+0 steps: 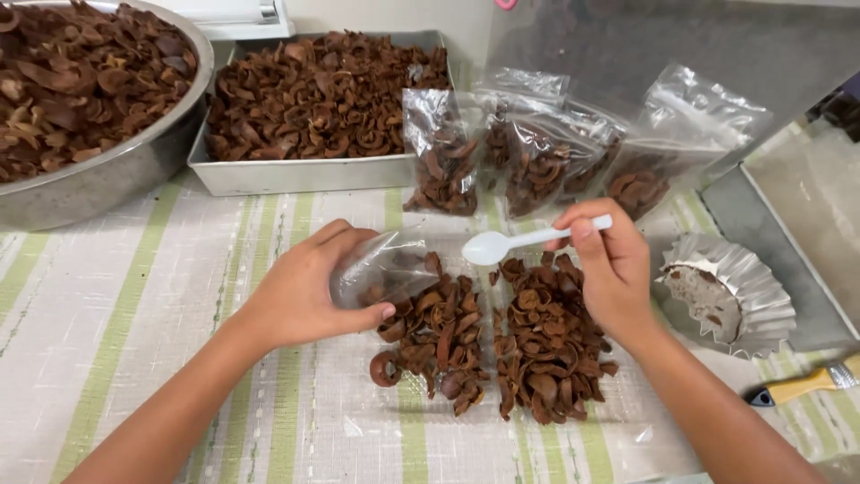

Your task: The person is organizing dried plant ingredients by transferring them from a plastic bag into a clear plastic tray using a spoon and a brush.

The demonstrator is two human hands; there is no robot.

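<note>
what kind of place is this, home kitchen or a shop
Likely a small home or cottage food-packing table: a metal tray and large bowl heaped with dried brown pieces, filled clear bags, striped tablecloth.

**Small food-packing station**

A home-scale packing place is suggested by a counter (pixel 134 296) covered with a striped cloth, where dried brown fruit peels are heaped in a metal basin (pixel 107 175) and a steel tray (pixel 296 175), and filled clear bags (pixel 537 161) are lined up behind.
</note>
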